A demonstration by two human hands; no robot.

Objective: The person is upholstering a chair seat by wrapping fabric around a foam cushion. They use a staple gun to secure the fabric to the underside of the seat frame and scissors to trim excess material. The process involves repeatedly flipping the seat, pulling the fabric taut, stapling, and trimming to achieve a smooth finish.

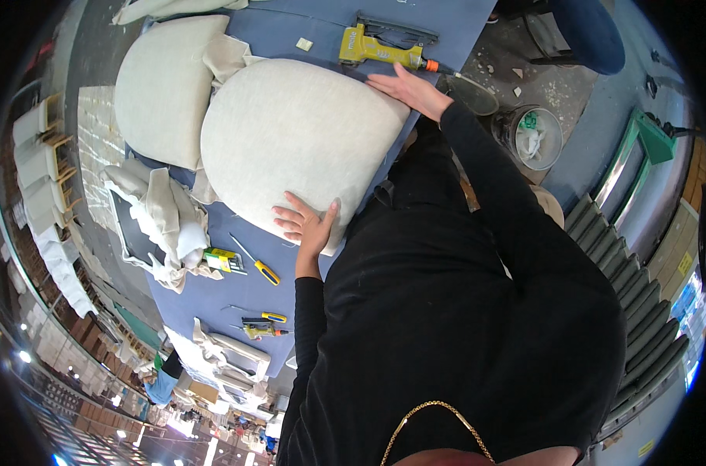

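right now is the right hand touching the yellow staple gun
Apart. The head view shows the right hand flat on the cushion, blue table between it and the staple gun.

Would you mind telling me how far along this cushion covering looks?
Done: beige fabric lies smooth over the seat cushion. In hand: the left hand and right hand press its edges. Left: the yellow staple gun lies unused on the blue table; the underside is hidden.

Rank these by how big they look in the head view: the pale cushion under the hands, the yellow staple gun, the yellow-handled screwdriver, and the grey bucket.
1. Pale cushion, by far the largest.
2. Yellow staple gun and grey bucket: similar, so unranked.
3. Yellow-handled screwdriver, the smallest.
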